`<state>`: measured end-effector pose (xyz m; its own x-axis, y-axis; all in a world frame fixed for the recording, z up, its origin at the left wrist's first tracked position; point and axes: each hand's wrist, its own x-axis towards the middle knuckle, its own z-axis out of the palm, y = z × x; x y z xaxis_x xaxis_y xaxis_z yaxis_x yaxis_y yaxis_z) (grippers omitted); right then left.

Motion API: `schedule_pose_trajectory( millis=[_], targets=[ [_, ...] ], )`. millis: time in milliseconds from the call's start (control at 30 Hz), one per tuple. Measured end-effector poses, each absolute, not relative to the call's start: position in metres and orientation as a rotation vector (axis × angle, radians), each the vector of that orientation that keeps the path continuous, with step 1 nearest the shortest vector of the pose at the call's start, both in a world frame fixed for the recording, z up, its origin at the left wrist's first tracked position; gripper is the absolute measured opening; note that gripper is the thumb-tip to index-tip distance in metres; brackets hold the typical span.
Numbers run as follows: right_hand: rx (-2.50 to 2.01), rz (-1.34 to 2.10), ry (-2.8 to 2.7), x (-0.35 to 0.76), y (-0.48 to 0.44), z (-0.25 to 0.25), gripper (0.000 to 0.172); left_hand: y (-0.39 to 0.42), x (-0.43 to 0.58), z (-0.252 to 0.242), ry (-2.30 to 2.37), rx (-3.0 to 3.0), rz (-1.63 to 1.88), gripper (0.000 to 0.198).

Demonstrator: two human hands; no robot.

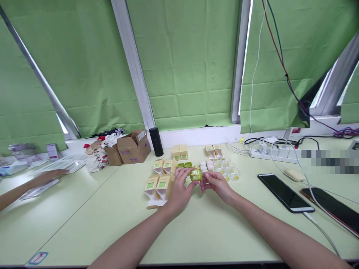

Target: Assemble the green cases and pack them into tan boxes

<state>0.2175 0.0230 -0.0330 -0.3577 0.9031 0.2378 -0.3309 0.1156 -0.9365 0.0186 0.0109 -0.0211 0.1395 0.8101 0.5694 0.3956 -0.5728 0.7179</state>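
A small shiny green case (pixel 196 174) is held up above the table between my two hands. My left hand (pixel 179 188) grips it from the left, thumb below and fingers behind. At its right edge, the fingers of my right hand (pixel 217 185) are pinched together against the case. Open cardboard boxes with green labels (pixel 162 184) stand left of my left hand. Just behind the case are more green cases (pixel 184 164), white rounded pieces (pixel 206 166) and clear plastic cups with yellow bits (pixel 230 172). Further back sit more small boxes (pixel 180 152).
On the right lie a phone (pixel 286 192) with a cable, a second phone (pixel 332 209) and a power strip (pixel 275 154). A black bottle (pixel 156 142), a brown carton (pixel 134 147) and a cloth bag (pixel 96 157) stand back left. Another person's hand (pixel 52 177) is at far left.
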Motion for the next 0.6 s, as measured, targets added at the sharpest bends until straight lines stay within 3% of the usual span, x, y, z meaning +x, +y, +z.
schedule_pose_trajectory(
  millis=[167, 300, 600],
  targets=[
    [-0.727, 1.415, -1.374, 0.218, 0.024, -0.034, 0.063, 0.016, 0.021, -0.022, 1.154, 1.858, 1.479, 0.031],
    [-0.894, 1.206, -1.495, 0.218, 0.027, -0.035, 0.058, 0.020, 0.022, -0.027, 1.120, 1.668, 1.479, 0.037],
    [-1.392, 0.125, -1.682, 0.273, 0.037, 0.001, 0.025, 0.023, 0.019, -0.020, 1.147, 1.467, 1.365, 0.055]
  ],
)
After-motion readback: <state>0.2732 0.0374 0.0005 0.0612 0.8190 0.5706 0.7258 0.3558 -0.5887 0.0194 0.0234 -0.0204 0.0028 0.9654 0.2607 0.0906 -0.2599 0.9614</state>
